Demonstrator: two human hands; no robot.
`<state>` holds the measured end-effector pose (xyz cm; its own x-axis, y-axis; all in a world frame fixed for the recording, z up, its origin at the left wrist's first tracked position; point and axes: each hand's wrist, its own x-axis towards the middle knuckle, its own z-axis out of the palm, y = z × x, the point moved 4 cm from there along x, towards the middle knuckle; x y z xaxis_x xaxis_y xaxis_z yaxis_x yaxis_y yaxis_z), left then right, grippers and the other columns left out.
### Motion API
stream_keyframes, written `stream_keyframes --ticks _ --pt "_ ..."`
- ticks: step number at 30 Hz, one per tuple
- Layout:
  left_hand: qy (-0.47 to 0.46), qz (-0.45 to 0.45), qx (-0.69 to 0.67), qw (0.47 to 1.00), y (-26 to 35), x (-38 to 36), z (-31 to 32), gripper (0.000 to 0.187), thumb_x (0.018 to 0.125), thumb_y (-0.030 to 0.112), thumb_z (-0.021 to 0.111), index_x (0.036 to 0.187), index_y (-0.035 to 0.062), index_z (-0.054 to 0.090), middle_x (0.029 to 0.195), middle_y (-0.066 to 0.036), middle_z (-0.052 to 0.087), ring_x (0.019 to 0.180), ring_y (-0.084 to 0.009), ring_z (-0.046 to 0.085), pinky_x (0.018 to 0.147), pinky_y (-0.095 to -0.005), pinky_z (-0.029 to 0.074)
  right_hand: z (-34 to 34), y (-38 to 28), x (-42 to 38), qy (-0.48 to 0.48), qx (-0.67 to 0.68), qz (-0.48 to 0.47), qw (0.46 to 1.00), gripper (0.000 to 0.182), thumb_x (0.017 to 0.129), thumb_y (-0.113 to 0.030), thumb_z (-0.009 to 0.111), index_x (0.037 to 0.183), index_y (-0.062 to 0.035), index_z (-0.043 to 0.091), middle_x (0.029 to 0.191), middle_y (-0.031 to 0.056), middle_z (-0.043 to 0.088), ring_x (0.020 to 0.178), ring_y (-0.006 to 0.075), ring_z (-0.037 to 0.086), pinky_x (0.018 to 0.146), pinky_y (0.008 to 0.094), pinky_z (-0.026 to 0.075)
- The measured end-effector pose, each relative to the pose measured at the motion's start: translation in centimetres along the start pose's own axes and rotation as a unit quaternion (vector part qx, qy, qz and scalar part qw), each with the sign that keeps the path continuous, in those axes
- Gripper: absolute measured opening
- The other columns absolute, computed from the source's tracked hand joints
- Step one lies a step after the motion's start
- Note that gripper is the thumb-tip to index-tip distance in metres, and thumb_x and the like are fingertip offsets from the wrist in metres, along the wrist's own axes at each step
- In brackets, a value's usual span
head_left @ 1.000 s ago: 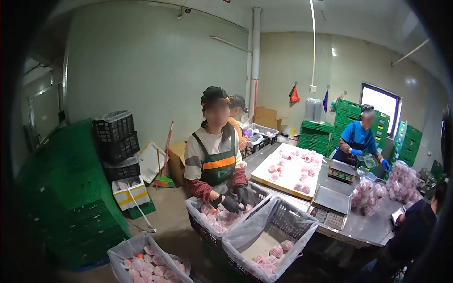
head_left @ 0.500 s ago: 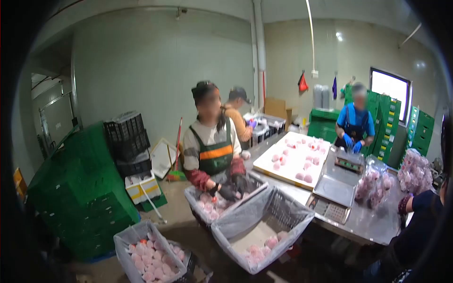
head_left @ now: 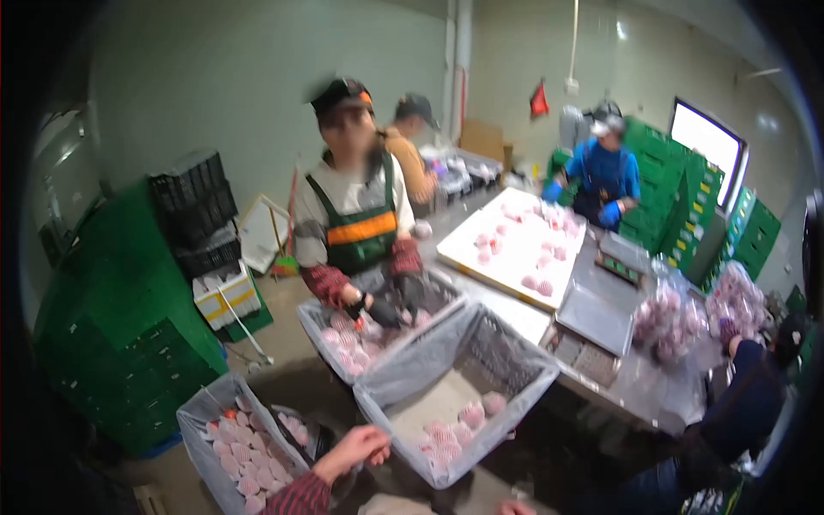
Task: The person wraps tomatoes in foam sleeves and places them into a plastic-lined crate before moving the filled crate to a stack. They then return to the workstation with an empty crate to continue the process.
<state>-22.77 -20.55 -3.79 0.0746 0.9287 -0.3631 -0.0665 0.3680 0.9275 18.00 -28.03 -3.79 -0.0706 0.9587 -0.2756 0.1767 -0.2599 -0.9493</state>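
Observation:
My left hand [head_left: 360, 446], in a plaid sleeve, reaches in from the bottom edge with its fingers curled together and nothing showing in them. It is by the near left corner of a bag-lined crate [head_left: 378, 399], which has pieces of fruit in pink foam nets [head_left: 455, 429] at its near end and bare floor of the crate behind them. To the left of the hand stands another lined crate [head_left: 190, 429], filled with netted fruit [head_left: 245, 455]. Only a sliver of my right hand [head_left: 515, 508] shows at the bottom edge, its fingers cut off.
Across from me a person in a green apron [head_left: 360, 232] works with gloved hands in a lined crate [head_left: 313, 330]. Behind it, a metal table [head_left: 648, 382] carries a white tray [head_left: 451, 249], scales [head_left: 592, 326] and bagged fruit [head_left: 674, 322]. Other people stand around; green crates [head_left: 112, 360] are stacked left.
My left hand and part of my right have come into view at the bottom. The view has shifted, and the blue-shirted person now leans toward the tray.

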Motion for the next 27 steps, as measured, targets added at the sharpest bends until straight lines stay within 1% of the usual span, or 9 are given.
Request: stream_keyframes --ticks 1,2,3,7,9,14,17,23,27 --pt "-0.049 0.011 0.051 0.997 0.8 2.5 0.2 0.021 0.105 0.023 0.057 0.102 0.0039 0.065 0.083 -0.004 0.070 0.067 -0.0100 0.065 0.065 -0.0255 0.054 0.2 1.9 3.1 -0.004 -0.068 -0.080 0.994 0.029 0.102 -0.029 0.061 0.098 -0.0016 0.069 0.079 0.0043 0.064 0.065 0.0141 0.054 0.060 0.0290 0.046" --pt "-0.061 0.029 0.083 0.994 2.8 4.4 1.0 0.020 0.104 0.023 0.058 0.103 0.0043 0.064 0.081 -0.002 0.067 0.068 -0.0092 0.064 0.064 -0.0262 0.053 0.5 0.4 6.1 -0.063 -0.079 -0.065 0.993 0.026 0.092 -0.017 0.072 0.111 0.0000 0.070 0.113 0.0178 0.071 0.103 0.0227 0.070 0.086 0.0327 0.056" --pt "-0.067 0.086 0.144 0.984 4.4 6.7 1.5 0.018 0.104 0.021 0.058 0.104 0.0040 0.064 0.081 -0.001 0.066 0.070 -0.0079 0.062 0.065 -0.0256 0.053 1.6 -4.1 7.1 -0.052 -0.101 -0.113 0.987 0.023 0.097 -0.014 0.066 0.115 0.0001 0.068 0.092 0.0123 0.074 0.081 0.0149 0.070 0.076 0.0287 0.055" --pt "-0.069 0.094 0.177 0.977 9.1 12.3 2.9 0.017 0.101 0.018 0.059 0.108 0.0027 0.064 0.086 -0.001 0.067 0.075 -0.0082 0.064 0.068 -0.0255 0.053 3.3 -10.8 11.6 -0.086 -0.161 -0.143 0.973 0.025 0.094 -0.012 0.068 0.117 -0.0016 0.068 0.096 0.0130 0.073 0.084 0.0190 0.071 0.073 0.0312 0.055" --pt "0.035 0.142 0.273 0.951 8.3 15.4 2.2 0.022 0.096 0.019 0.064 0.104 -0.0011 0.065 0.085 -0.008 0.070 0.076 -0.0146 0.067 0.070 -0.0310 0.053 3.4 -11.4 13.6 -0.100 -0.173 -0.123 0.972 0.023 0.094 -0.011 0.067 0.115 -0.0009 0.069 0.099 0.0122 0.075 0.088 0.0185 0.073 0.074 0.0298 0.056" --pt "-0.003 0.053 0.334 0.941 -0.4 21.2 4.9 0.028 0.091 0.021 0.066 0.107 -0.0019 0.066 0.092 -0.016 0.071 0.085 -0.0288 0.069 0.078 -0.0385 0.054 0.6 -10.3 21.2 -0.079 -0.197 -0.204 0.956 0.017 0.092 -0.005 0.067 0.107 -0.0011 0.072 0.093 0.0126 0.072 0.081 0.0221 0.071 0.067 0.0318 0.053" --pt "-0.028 0.001 0.396 0.918 -4.6 26.0 8.5 0.037 0.086 0.018 0.068 0.118 -0.0005 0.062 0.112 -0.022 0.065 0.107 -0.0384 0.063 0.094 -0.0458 0.050 -2.3 -10.4 27.6 -0.059 -0.234 -0.255 0.936 0.014 0.089 -0.001 0.067 0.102 -0.0001 0.071 0.093 0.0178 0.070 0.084 0.0354 0.069 0.074 0.0390 0.055" --pt "0.097 0.070 0.399 0.909 -12.3 33.5 17.6 0.062 0.075 0.014 0.076 0.131 0.0038 0.052 0.132 -0.019 0.048 0.122 -0.0420 0.048 0.103 -0.0476 0.044 -3.5 -9.1 38.7 -0.134 -0.354 -0.430 0.819 0.021 0.080 -0.004 0.069 0.101 -0.0070 0.070 0.086 0.0099 0.066 0.080 0.0297 0.064 0.075 0.0390 0.050" --pt "0.151 0.047 0.517 0.841 -14.2 34.8 18.8 0.067 0.075 0.017 0.080 0.133 0.0048 0.050 0.132 -0.017 0.050 0.119 -0.0360 0.052 0.099 -0.0474 0.047 -4.0 -8.3 40.9 -0.232 -0.371 -0.405 0.803 0.020 0.080 -0.011 0.072 0.099 -0.0078 0.070 0.077 0.0064 0.061 0.073 0.0258 0.061 0.065 0.0389 0.047"
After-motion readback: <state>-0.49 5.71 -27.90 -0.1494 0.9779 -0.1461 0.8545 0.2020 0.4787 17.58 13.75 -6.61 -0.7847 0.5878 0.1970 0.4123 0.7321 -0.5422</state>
